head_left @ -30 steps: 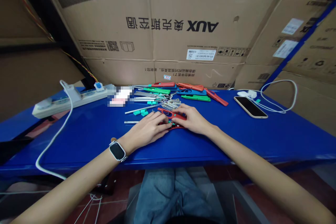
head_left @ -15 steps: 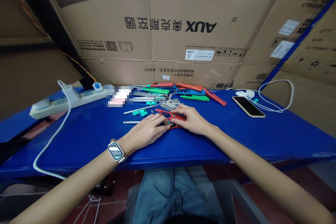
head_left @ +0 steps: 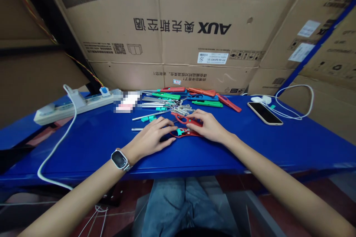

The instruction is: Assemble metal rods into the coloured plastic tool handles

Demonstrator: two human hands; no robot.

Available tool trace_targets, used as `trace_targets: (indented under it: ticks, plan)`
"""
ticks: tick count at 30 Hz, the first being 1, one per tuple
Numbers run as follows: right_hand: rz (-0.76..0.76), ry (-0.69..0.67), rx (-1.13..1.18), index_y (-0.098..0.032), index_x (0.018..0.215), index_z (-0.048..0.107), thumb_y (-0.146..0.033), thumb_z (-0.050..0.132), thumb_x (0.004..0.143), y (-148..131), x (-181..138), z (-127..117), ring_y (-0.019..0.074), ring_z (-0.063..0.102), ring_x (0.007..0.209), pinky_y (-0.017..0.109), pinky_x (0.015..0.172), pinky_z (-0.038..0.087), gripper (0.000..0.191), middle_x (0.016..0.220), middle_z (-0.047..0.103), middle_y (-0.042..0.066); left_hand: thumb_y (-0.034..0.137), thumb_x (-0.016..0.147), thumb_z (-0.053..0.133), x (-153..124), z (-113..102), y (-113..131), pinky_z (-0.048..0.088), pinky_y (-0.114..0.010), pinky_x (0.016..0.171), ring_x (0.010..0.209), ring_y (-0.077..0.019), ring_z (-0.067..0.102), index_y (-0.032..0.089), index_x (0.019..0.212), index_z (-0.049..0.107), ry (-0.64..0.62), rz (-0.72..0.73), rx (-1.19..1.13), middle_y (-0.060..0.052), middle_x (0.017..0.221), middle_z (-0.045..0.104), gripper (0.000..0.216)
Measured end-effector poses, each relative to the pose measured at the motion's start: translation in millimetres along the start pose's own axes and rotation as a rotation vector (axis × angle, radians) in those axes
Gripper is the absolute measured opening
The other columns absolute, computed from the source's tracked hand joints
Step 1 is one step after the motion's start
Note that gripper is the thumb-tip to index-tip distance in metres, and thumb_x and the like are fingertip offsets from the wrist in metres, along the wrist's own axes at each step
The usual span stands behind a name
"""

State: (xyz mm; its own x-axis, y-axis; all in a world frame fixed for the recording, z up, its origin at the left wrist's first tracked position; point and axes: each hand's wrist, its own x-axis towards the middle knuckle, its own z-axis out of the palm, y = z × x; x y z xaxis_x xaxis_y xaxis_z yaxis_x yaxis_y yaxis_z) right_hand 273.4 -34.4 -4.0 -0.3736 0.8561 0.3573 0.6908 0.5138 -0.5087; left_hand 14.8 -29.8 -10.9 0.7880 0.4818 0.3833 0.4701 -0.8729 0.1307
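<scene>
My right hand (head_left: pixel 210 127) is closed on a red lighter casing half (head_left: pixel 182 118), tilted above the table. Just under it lies a second red casing half (head_left: pixel 182 135) holding a teal trigger (head_left: pixel 179 132) and thin wires. With fingers apart, my left hand (head_left: pixel 152 133) rests at the left end of that lower half, its fingertips close to the trigger; whether they touch it is hard to tell. Beyond the hands lie several metal lighter tubes (head_left: pixel 151 105), small teal parts (head_left: pixel 148 118) and a heap of small metallic parts with wires (head_left: pixel 183 109).
Several coloured lighter casings, among them a green one (head_left: pixel 207 103) and a red one (head_left: pixel 228 103), lie along the back. A phone (head_left: pixel 264 113) and white cable (head_left: pixel 308 96) are at right, a power strip (head_left: pixel 80 106) at left. A cardboard wall (head_left: pixel 178 44) stands behind the blue table (head_left: pixel 250 148).
My left hand has drawn back slightly left and its fingers have spread, exposing the teal trigger and lower casing half. The upper red half in my right hand has shifted a little right.
</scene>
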Motion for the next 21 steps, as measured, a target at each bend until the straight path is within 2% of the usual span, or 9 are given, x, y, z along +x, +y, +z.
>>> trace_targets:
  ticks: [6,8,12,15,18,21]
  plan:
    - [0.136,-0.074,-0.161,-0.018,0.114,0.07,-0.031,0.065,0.089,10,8,-3,0.0216,0.063,0.092,0.035,0.082,0.046,0.028,0.102,0.067,0.008,0.037,0.097,0.055,0,2,-1,0.047,-0.043,0.098,0.112,-0.0255,0.056,0.018,0.125,0.059,0.027,-0.078,-0.041,-0.011,0.122,0.06,0.035]
    - [0.154,-0.059,-0.205,-0.019,0.113,0.07,-0.03,0.064,0.089,9,8,-4,0.0229,0.062,0.095,0.036,0.082,0.044,0.027,0.104,0.067,0.009,0.037,0.096,0.056,1,2,-1,0.047,-0.044,0.098,0.112,-0.0258,0.057,0.019,0.126,0.058,0.021,-0.1,-0.056,-0.01,0.121,0.061,0.035]
    - [0.07,0.09,-0.248,-0.02,0.103,0.068,-0.028,0.059,0.091,-13,4,1,0.0235,0.057,0.103,0.036,0.084,0.039,0.017,0.105,0.064,0.008,0.035,0.095,0.058,1,3,-2,0.049,-0.043,0.093,0.106,-0.0247,0.058,0.02,0.116,0.06,0.013,-0.136,-0.101,-0.008,0.112,0.063,0.025]
    - [-0.036,0.044,-0.28,-0.019,0.089,0.065,-0.037,0.063,0.088,-37,0,14,0.0221,0.057,0.096,0.035,0.082,0.036,0.017,0.1,0.065,0.006,0.032,0.097,0.057,1,3,-3,0.048,-0.039,0.09,0.102,-0.0231,0.057,0.019,0.104,0.061,0.038,-0.081,-0.115,-0.007,0.109,0.061,0.015]
    - [-0.013,0.003,-0.369,-0.019,0.084,0.062,-0.037,0.064,0.086,-53,0,26,0.0225,0.058,0.094,0.035,0.079,0.033,0.018,0.096,0.067,0.006,0.027,0.1,0.051,0,4,-6,0.047,-0.037,0.088,0.099,-0.0217,0.054,0.019,0.1,0.064,0.058,0.009,-0.091,-0.008,0.108,0.058,0.016]
    - [0.041,-0.019,-0.435,-0.018,0.086,0.062,-0.033,0.063,0.086,-59,2,33,0.0234,0.059,0.095,0.036,0.078,0.033,0.015,0.098,0.069,0.008,0.027,0.1,0.051,-1,5,-8,0.047,-0.034,0.084,0.095,-0.0207,0.054,0.019,0.095,0.068,0.063,0.032,-0.098,-0.007,0.103,0.057,0.019]
